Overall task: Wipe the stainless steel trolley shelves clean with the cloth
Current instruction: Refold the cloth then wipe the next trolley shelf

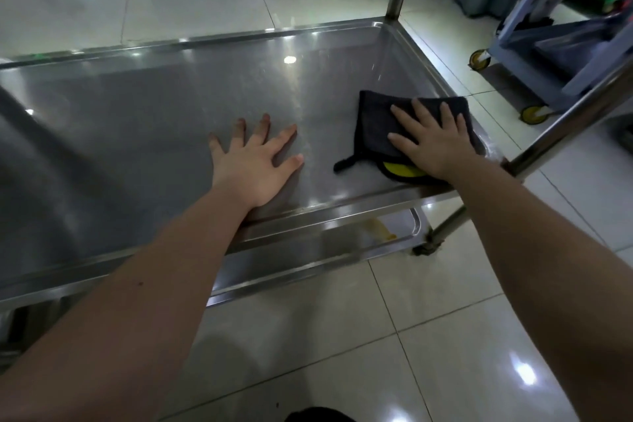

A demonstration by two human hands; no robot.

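i see right hand [433,140] flat on dark cloth [383,120], near right corner of steel shelf [154,106]; left hand [255,161] spread flat on bare metal beside it.

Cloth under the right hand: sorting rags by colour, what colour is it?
Dark grey cloth, yellow underside; head view.

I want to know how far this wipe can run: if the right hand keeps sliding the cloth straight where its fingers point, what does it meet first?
The right hand lies flat on the dark cloth, pointing away and slightly left. Bare shelf lies ahead, then probably the raised far rim, though depth is uncertain.
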